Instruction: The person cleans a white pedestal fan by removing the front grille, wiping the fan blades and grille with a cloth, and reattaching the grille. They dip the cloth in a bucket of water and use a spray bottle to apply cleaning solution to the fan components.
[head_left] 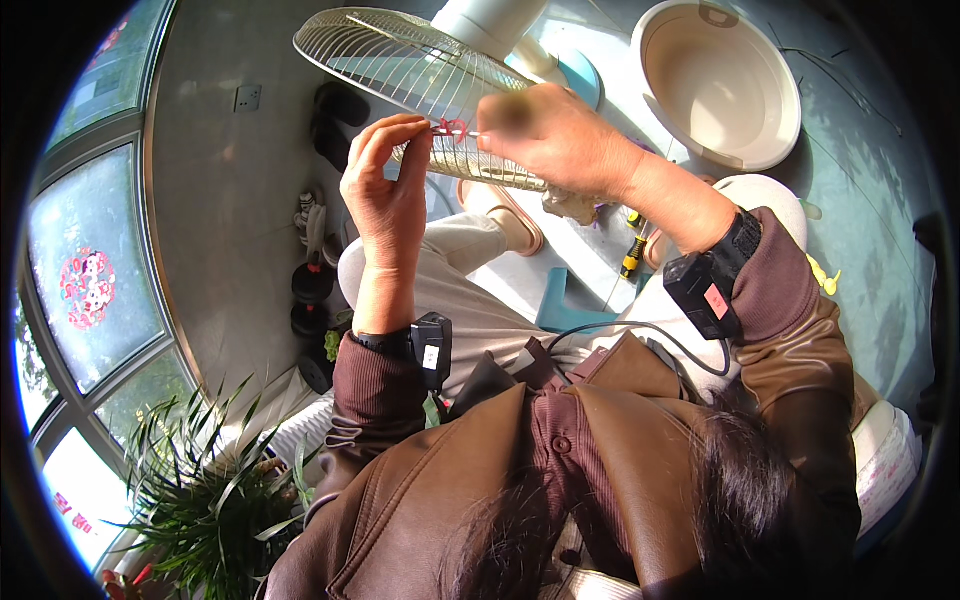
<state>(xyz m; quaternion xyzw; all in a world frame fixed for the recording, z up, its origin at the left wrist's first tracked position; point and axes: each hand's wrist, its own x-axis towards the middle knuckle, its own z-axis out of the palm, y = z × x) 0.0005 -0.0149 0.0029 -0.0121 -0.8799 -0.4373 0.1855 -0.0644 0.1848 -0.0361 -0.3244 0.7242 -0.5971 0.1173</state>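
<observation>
My left hand (388, 185) is raised, thumb and fingertips pinched on a thin red ribbon (453, 127) in front of the wire fan guard (400, 45). Across from it, my right hand (560, 140) is closed with its thumb close to the ribbon's other end. A blurred spot covers part of its fingers, so their hold is unclear. Directly below this hand hangs a crumpled greyish rag (572, 205); whether the hand grips it cannot be made out. The guard is tilted over my knees, and the fan's white housing (490, 22) is behind it.
A large beige basin (722, 95) stands at the far right. Yellow-and-black screwdrivers (633, 257) are near my right knee, with a blue plastic piece (557, 305) between my legs. Dark dumbbells (312, 285) line the left wall, and a leafy plant (215, 490) stands lower left.
</observation>
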